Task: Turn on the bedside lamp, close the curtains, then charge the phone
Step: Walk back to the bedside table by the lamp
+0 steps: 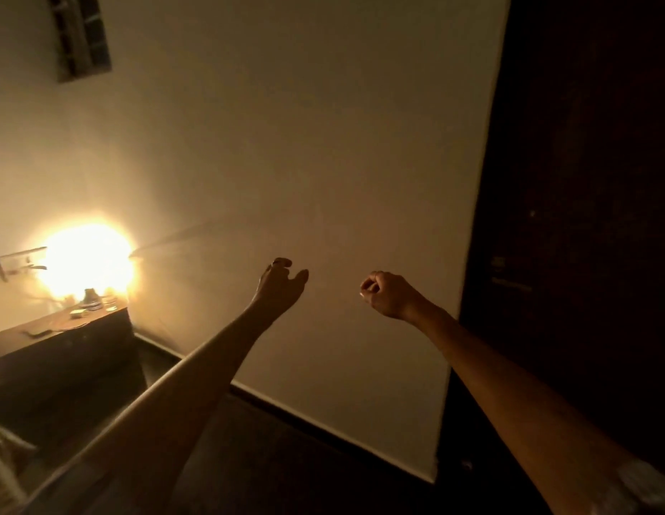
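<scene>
I am looking at a dim room with the bedside lamp (88, 259) glowing brightly at the left, and I am taking it as my landmark. The lamp is sitting on a dark bedside cabinet (59, 341), whose top is also carrying a few small things too washed out by the glare for me to name. Just left of the lamp, a pale switch plate (16, 262) is showing on the wall (305, 143). High above the lamp, a framed picture (83, 33) is hanging on the same wall.

Right of the lamp, at about its height, my left hand (280, 288) is reaching out in front of the bare wall, fingers loosely curled and gripping nothing. Farther right of the lamp, my right hand (388, 293) is raised with its fingers curled into a fist, and I am seeing nothing inside it. The two hands are staying apart, touching nothing.

Farthest from the lamp, a tall dark expanse (583, 217) is filling the right side; I cannot tell whether it is a curtain or a door.
</scene>
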`<state>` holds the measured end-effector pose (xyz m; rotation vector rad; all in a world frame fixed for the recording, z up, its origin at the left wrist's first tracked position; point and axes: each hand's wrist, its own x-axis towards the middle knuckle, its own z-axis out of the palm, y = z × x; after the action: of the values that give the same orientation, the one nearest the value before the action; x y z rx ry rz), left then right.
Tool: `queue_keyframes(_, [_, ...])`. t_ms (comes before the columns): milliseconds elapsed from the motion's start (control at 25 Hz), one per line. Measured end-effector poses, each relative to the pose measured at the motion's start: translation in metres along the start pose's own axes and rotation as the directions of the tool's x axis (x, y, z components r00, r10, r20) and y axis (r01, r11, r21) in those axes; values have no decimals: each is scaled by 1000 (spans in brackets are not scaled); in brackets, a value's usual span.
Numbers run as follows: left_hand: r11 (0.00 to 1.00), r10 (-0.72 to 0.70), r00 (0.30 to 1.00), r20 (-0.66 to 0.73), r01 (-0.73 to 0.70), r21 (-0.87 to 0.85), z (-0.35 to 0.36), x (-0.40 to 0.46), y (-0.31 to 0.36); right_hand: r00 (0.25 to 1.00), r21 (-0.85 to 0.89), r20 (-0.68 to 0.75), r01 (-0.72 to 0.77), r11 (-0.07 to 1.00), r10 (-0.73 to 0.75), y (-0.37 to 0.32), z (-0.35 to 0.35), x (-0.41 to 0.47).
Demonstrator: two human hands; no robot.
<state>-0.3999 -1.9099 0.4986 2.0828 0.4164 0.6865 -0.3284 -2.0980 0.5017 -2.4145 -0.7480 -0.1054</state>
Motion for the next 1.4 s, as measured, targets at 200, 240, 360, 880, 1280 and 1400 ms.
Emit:
queue_keyframes(200, [998, -44, 993, -110, 49, 41, -48, 110, -53, 993, 37, 56, 99, 994, -101, -47, 48, 125])
queue_keyframes(240, [997, -45, 991, -127, 53, 62, -60, 130, -64, 990, 45, 68, 121, 992, -124, -59, 59, 149])
queue_keyframes(360, [990, -92, 975, -201, 112, 89, -93, 177, -102, 971, 76, 129, 192, 979, -200, -95, 98, 216])
queue_keyframes(880, [895, -258, 850, -459, 389, 217, -200, 340, -258, 804, 227, 317, 451, 863, -504, -215, 292, 471])
queue_keyframes(1280, [817, -419, 702, -577, 568, 98, -251, 496, -354, 692, 332, 371, 523, 785, -619, -295, 422, 658])
queue_keyframes(1400, [803, -428, 686, -589, 587, 100, -282, 537, -388, 663, 389, 393, 507, 769, -637, -333, 464, 705])
